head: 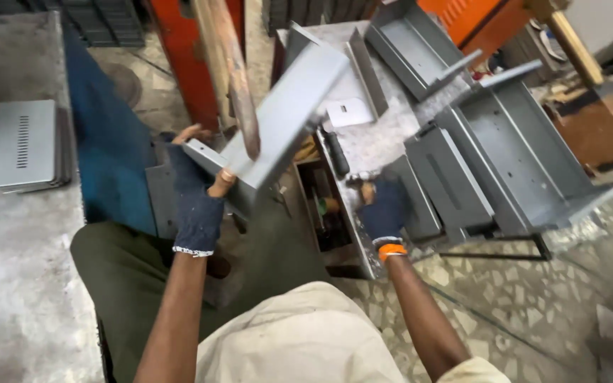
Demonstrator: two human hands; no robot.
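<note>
A folded grey sheet-metal channel is held up in the air above the person's lap, clamped at its lower end by the gloved left hand: the dark glove's fingers wrap behind the lower flange while the bare thumb tip presses on the near face, so the fingers are closed on the metal. The channel's long axis runs on a diagonal, from the lower left at the hand up to the right, where its far end points toward the work table and overlaps that table's near left corner in the view. A worn wooden handle stands nearly upright in front of the channel and crosses its middle. The right hand, in a dark glove with an orange cuff, rests at the table's near edge with its fingers curled; whether they grip anything there cannot be told. Just left of it, an open box of dark tools sits below the table edge. On the speckled grey tabletop lie more grey folded trays and a long open tray farther back, with a small white plate between them. To the left, a slotted grey cover lies on a concrete slab beside a blue panel. The floor is pale terrazzo, and red and orange metalwork stands at the back.
</note>
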